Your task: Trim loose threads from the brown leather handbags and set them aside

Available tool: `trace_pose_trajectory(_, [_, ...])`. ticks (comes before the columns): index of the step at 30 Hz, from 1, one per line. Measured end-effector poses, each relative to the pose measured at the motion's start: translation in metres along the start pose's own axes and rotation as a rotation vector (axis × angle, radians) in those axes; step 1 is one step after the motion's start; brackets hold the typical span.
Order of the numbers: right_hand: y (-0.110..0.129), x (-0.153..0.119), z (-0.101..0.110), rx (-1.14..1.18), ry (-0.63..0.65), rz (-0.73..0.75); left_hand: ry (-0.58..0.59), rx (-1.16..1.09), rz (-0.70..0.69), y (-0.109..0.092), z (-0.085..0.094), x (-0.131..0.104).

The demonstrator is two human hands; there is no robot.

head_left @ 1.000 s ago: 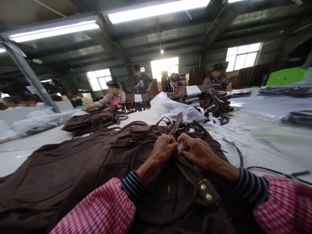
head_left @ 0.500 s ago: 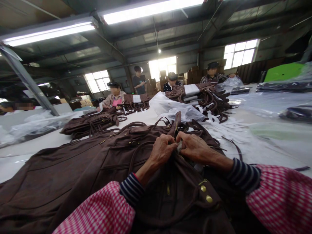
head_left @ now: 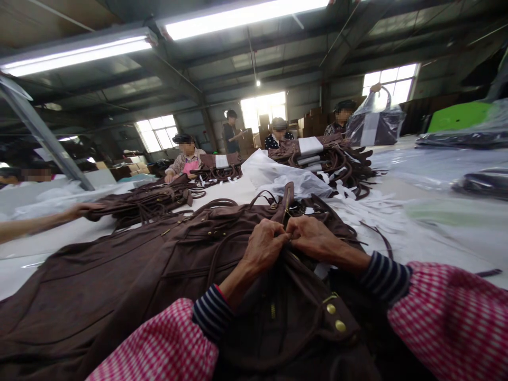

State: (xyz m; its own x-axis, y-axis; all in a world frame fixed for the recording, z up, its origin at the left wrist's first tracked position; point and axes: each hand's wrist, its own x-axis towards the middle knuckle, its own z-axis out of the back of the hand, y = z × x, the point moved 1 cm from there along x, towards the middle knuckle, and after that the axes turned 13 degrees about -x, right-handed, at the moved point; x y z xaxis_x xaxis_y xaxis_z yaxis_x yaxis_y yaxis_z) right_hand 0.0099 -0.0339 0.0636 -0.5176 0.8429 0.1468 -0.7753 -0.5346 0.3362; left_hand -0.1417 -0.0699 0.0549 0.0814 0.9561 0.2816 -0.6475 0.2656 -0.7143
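A dark brown handbag (head_left: 270,328) with brass rivets, a short zip on its side and a looped handle lies in front of me. At its top opening, my left hand (head_left: 266,244) is closed in a pinch, its fingertips meeting those of my right hand (head_left: 313,238). The right fingers are pinched too, along the bag's top zip. The exact bit between the fingertips is hidden. A zip end tab (head_left: 289,194) sticks up just beyond them. Under my left wrist and to the left spread more brown bags (head_left: 95,286).
A co-worker's hand (head_left: 81,210) touches a pile of bags (head_left: 146,203) on the left. Further back are stacked bags (head_left: 317,151) with white bands and a clear plastic sheet (head_left: 281,172). On the right, another person holds up a plastic-wrapped bag (head_left: 375,127).
My right hand has moved slightly left, closing against the left; the pale bit between them is now covered. A co-worker's hand has appeared at left, and a wrapped bag is raised at right.
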Motion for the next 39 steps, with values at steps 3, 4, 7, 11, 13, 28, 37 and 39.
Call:
trace_pose_trajectory(3, [-0.001,-0.004,-0.004,-0.008,-0.042,0.024,0.051,0.02,-0.037,-0.001,0.004,0.001])
trace_pose_trajectory(4, [-0.002,-0.006,-0.005,-0.004,-0.049,0.031,0.081,0.019,-0.058,-0.002,0.006,0.002])
trace_pose_trajectory(7, [-0.003,-0.009,-0.008,0.007,-0.075,0.047,0.171,-0.005,-0.128,-0.005,0.01,0.003])
trace_pose_trajectory(11, [-0.004,-0.011,-0.016,-0.011,-0.124,0.063,0.133,0.006,-0.07,-0.005,0.011,0.003])
trace_pose_trajectory(13, [-0.004,-0.013,-0.02,-0.05,-0.153,0.064,0.08,0.014,-0.015,-0.005,0.011,0.002])
trace_pose_trajectory(28, [-0.008,-0.022,-0.032,-0.03,-0.212,0.163,0.293,0.435,-0.05,-0.008,0.02,-0.002])
trace_pose_trajectory(37, [-0.015,-0.018,-0.039,-0.074,-0.186,0.137,0.229,0.267,-0.078,0.014,0.015,0.004])
trace_pose_trajectory(39, [-0.016,-0.019,-0.04,-0.095,-0.192,0.148,0.229,0.224,-0.085,0.019,0.015,0.005])
